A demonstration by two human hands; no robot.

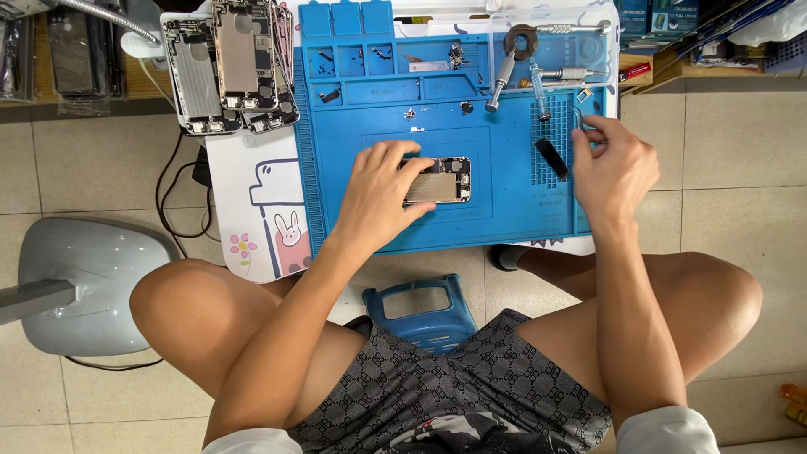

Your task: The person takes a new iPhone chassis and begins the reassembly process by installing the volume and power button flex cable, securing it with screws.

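An opened phone housing [441, 181] lies face up in the middle of the blue repair mat [504, 219]. My left hand [378, 189] rests on its left end and pins it down with spread fingers. My right hand [614, 164] hovers at the mat's right edge, fingertips pinched on a thin metal tool, probably tweezers [579, 119]. A small black part [552, 157] lies on the mat just left of that hand.
Several screwdrivers [504, 76] and small parts sit in the mat's top trays. A stack of stripped phone housings [231, 67] lies at the upper left. A lamp base [84, 286] stands on the floor left, and a blue stool [420, 311] between my knees.
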